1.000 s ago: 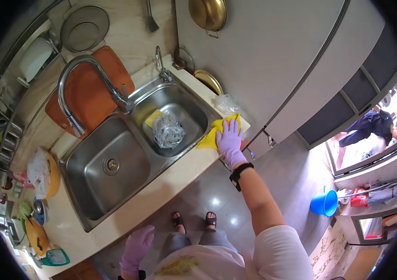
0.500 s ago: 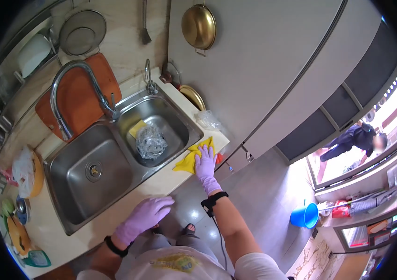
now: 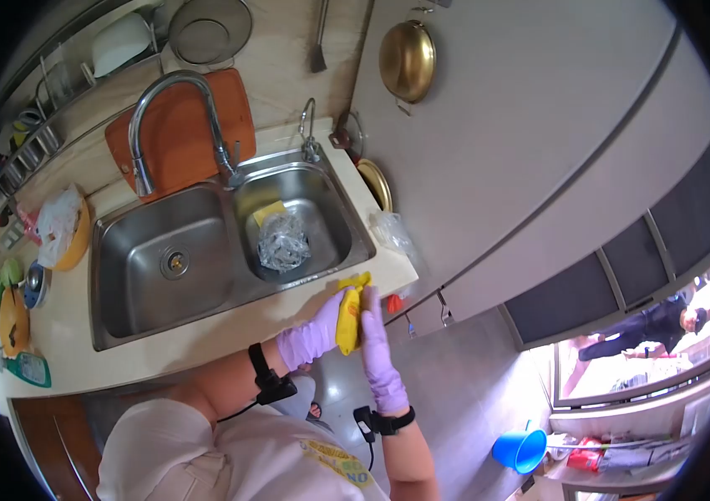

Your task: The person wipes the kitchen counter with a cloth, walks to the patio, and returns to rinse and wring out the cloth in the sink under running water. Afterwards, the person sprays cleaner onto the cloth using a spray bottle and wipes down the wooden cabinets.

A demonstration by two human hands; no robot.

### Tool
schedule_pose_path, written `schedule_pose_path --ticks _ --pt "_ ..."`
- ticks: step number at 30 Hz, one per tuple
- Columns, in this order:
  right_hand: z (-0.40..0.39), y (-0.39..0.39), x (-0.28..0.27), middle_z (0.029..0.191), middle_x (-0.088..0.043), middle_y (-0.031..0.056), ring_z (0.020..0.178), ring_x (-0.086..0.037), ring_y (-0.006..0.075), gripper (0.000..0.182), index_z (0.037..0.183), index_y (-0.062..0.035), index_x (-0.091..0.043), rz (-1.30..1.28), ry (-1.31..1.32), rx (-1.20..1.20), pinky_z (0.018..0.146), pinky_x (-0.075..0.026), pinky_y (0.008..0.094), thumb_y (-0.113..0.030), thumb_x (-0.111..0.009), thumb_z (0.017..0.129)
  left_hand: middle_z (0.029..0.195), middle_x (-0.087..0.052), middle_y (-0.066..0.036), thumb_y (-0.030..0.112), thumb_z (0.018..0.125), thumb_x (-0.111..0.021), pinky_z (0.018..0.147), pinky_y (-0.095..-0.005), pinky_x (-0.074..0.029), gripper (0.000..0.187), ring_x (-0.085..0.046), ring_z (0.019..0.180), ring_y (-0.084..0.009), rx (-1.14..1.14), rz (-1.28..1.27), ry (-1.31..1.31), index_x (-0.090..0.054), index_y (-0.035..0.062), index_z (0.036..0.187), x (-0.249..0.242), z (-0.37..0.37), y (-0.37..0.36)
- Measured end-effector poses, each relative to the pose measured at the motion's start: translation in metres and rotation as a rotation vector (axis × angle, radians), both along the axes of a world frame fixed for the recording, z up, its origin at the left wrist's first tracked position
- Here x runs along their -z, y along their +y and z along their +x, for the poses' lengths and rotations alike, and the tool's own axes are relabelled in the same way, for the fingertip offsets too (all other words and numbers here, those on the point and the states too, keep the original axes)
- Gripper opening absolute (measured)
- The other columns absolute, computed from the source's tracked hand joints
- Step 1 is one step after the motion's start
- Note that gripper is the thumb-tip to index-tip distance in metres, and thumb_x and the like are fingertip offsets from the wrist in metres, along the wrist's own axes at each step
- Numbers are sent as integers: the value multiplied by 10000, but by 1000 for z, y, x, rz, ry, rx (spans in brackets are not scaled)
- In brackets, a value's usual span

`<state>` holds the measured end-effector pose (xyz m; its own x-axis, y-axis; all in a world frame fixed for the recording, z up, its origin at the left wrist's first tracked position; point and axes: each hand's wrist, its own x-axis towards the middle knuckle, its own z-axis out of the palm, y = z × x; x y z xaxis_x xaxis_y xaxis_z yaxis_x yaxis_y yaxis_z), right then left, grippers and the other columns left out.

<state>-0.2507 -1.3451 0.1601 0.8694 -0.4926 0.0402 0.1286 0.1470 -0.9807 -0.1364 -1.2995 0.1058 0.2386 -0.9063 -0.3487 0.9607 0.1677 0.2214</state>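
A yellow cloth (image 3: 349,324), bunched and folded, is held up at the front edge of the counter. My left hand (image 3: 315,334), in a lilac glove, grips it from the left side. My right hand (image 3: 379,355), gloved the same way, lies along the cloth's right side with its fingers stretched out and pressed flat against it. Beyond the hands is the steel double sink (image 3: 163,292). Its right basin holds crumpled clear plastic (image 3: 282,244) and a yellow sponge-like piece (image 3: 268,212).
A chrome faucet (image 3: 136,138) arches over the sink before an orange cutting board (image 3: 180,125). A clear plastic bag (image 3: 394,232) lies at the counter's right end, beside a grey cabinet panel (image 3: 489,150). A blue bucket (image 3: 519,449) stands on the floor; another person (image 3: 647,330) is beyond the doorway.
The cloth, spread on the counter under my right hand before, is now lifted and bunched between both hands. My left hand has moved right and taken hold of it. The view has shifted.
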Motion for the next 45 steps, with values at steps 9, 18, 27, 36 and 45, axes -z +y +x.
schedule_pose_path --ticks 9,18,27,36,45 --pt "-48 -67 -9 1406 -336 196 1309 -327 294 639 1428 -18 -178 28 91 296 1082 -235 423 -427 -336 963 914 -556 -18 415 929 -464 604 -293 -449 335 -544 716 -151 -392 244 -672 -532 107 1041 -23 199 -81" --pt "-47 -81 25 1276 -484 206 1180 -478 289 577 1381 3 -299 184 240 549 1040 -320 411 -407 -324 975 1440 -217 -165 438 875 -440 1041 -590 -169 581 -131 1335 -414 -152 1310 -1970 -366 156 1378 45 305 -217" --pt "-43 -87 26 1186 -537 204 1117 -526 298 543 1319 57 -362 142 309 605 1013 -369 409 -370 -318 985 1453 -161 -234 350 895 -429 1089 -484 -159 601 -150 1337 -416 -466 1224 -1877 -282 68 1406 70 264 -213" --pt "-51 -84 32 1172 -541 212 1087 -543 293 550 1313 51 -375 73 425 587 979 -401 393 -385 -313 983 1434 -212 -215 284 906 -453 1103 -398 -144 591 -169 1338 -359 -914 940 -1461 -259 34 1405 146 288 -187" --pt "-50 -87 44 1115 -576 206 1030 -568 288 552 1289 53 -413 135 473 689 962 -408 380 -393 -304 983 1464 -223 -150 184 904 -429 1106 -398 -183 481 -163 1363 -343 -511 1314 -1849 -360 29 1354 112 304 -178"
